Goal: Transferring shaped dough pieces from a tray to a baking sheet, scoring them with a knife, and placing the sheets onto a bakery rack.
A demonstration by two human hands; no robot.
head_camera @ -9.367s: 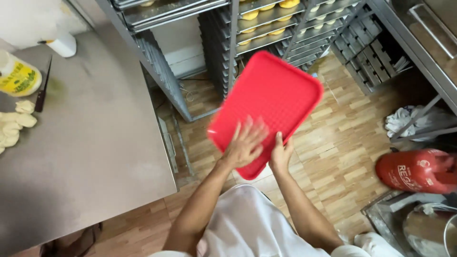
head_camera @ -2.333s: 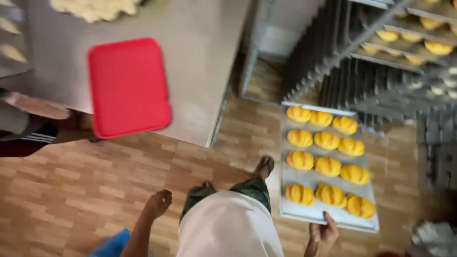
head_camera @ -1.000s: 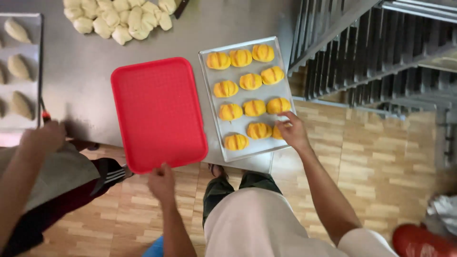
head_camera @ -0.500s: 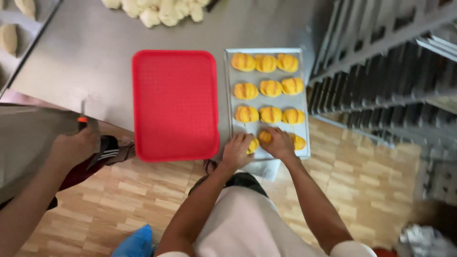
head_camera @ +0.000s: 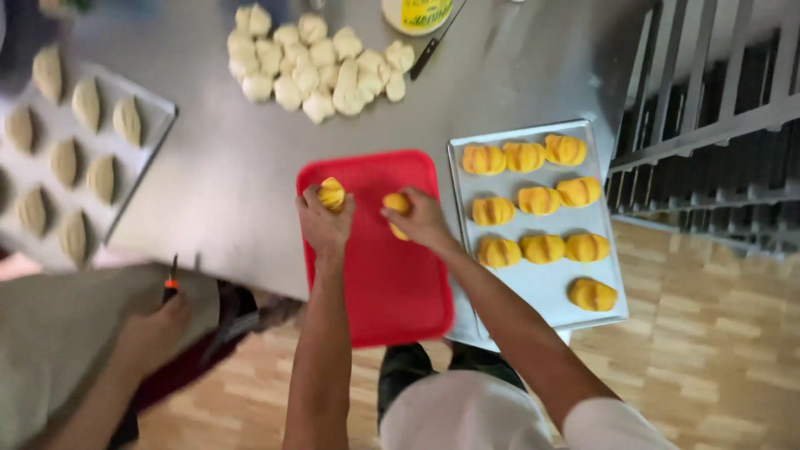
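My left hand (head_camera: 323, 223) is closed around a yellow scored dough piece (head_camera: 332, 192) over the upper left part of the red tray (head_camera: 392, 283). My right hand (head_camera: 421, 221) grips another yellow dough piece (head_camera: 396, 204) over the tray's upper middle. The red tray lies on the steel table (head_camera: 233, 167), overhanging its front edge. Beside it on the right is a metal baking sheet (head_camera: 546, 287) holding several yellow scored dough pieces (head_camera: 540, 200).
A pile of pale dough lumps (head_camera: 312, 62) sits at the table's far side, with a knife (head_camera: 433, 50) and a yellow-labelled tub (head_camera: 414, 12). A second sheet (head_camera: 150, 125) with pale shaped pieces lies left. Another person's hand (head_camera: 154, 333) holds a small tool. A rack (head_camera: 717, 125) stands right.
The metal sheet of yellow pieces was set on the table beside the red tray. Both my hands took a piece from its near row and moved left over the red tray.
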